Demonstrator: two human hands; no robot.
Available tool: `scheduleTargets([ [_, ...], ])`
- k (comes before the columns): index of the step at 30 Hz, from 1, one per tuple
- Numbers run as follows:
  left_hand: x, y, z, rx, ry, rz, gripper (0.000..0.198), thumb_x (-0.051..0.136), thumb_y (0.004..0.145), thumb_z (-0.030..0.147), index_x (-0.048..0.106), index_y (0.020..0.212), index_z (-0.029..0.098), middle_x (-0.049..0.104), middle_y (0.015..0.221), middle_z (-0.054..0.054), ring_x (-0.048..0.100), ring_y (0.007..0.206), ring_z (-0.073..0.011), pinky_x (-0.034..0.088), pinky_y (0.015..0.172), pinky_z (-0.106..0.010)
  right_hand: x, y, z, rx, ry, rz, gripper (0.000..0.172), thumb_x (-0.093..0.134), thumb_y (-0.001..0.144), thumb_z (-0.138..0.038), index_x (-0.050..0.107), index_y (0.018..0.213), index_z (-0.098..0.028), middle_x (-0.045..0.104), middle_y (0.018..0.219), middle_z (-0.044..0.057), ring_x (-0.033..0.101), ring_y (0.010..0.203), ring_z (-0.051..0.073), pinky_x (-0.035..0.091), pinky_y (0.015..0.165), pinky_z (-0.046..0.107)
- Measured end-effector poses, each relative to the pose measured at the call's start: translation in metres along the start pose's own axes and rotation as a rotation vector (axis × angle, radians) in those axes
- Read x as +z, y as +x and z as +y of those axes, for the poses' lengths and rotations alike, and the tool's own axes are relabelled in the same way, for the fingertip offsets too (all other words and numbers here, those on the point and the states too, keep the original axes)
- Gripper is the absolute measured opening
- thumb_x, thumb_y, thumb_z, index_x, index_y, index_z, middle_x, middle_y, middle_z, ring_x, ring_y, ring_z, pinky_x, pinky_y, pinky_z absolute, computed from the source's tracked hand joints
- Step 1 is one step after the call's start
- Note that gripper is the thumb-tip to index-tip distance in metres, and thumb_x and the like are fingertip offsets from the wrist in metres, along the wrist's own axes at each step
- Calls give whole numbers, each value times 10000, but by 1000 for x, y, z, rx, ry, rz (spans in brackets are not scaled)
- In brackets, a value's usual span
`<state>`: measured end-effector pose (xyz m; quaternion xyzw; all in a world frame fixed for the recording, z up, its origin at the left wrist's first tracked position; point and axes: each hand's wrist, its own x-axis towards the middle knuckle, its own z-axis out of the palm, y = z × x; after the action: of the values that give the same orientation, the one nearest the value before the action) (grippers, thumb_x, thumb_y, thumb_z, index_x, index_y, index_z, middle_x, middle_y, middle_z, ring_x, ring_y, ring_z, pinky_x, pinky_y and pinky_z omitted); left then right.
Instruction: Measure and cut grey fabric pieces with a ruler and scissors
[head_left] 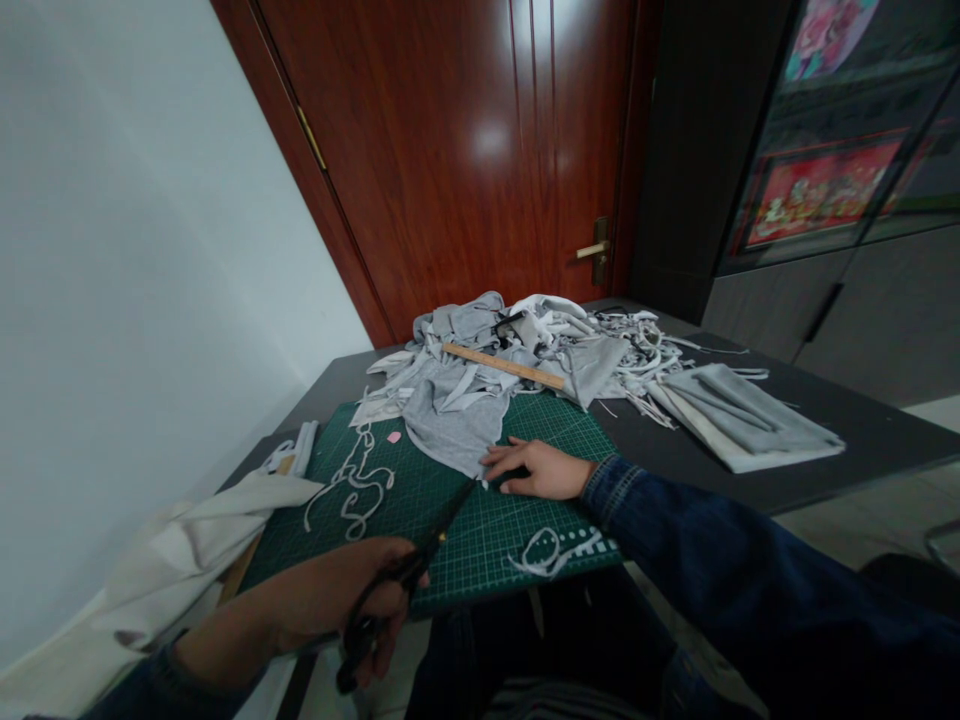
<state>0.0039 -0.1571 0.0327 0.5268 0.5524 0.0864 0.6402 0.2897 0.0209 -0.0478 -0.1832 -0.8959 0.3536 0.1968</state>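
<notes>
Grey cloth (457, 420) wants steadying at its 5 o'clock tip — right hand (536, 470) open beside it. Left hand (390, 600) grips scissors (431, 550); aim them low, towards 1 o'clock.

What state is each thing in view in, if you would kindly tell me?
Scissors: held, blades together or nearly so
Left hand: closed around the scissors
Grey cloth: spread, wrinkled
Right hand: palm down, fingers at the grey cloth's tip
Fabric heap: crumpled, tangled
Wooden strip: lying across the fabric heap
Cutting mat: flat
Door: shut
</notes>
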Motion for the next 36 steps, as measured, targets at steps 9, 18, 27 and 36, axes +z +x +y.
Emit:
scheduleTargets([
  [9, -6, 3, -5, -31, 107, -19, 346, 676, 801, 442, 496, 992, 217, 731, 714, -20, 663, 524, -156, 514, 487, -251, -3, -5, -5, -45, -144, -89, 458, 706, 938, -237, 681, 1387, -322, 473, 1622, 78, 291, 1574, 313, 72, 1266, 653],
  [18, -10, 1, -1, -94, 189, -31, 287, 633, 816, 383, 455, 993, 243, 745, 711, 9, 682, 544, -156, 525, 502, -252, 1, -6, -2, -51, -141, -95, 457, 729, 922, -242, 691, 1367, -343, 438, 1645, 81, 246, 1586, 334, 31, 1246, 689],
  [27, -13, 6, 11, -146, 243, -37, 320, 604, 801, 377, 451, 1031, 216, 765, 736, 0, 700, 580, -154, 532, 504, -231, -1, -7, -6, -28, -50, -38, 493, 747, 915, -317, 627, 1392, -286, 539, 1575, 76, 325, 1562, 305, 55, 1277, 627],
  [36, -13, -1, 5, -110, 167, -29, 213, 551, 892, 373, 445, 1020, 240, 763, 735, 28, 687, 601, -142, 536, 560, -237, 0, -8, -9, -21, -127, -95, 523, 746, 916, -317, 640, 1427, -293, 437, 1645, 99, 237, 1590, 335, 17, 1259, 671],
])
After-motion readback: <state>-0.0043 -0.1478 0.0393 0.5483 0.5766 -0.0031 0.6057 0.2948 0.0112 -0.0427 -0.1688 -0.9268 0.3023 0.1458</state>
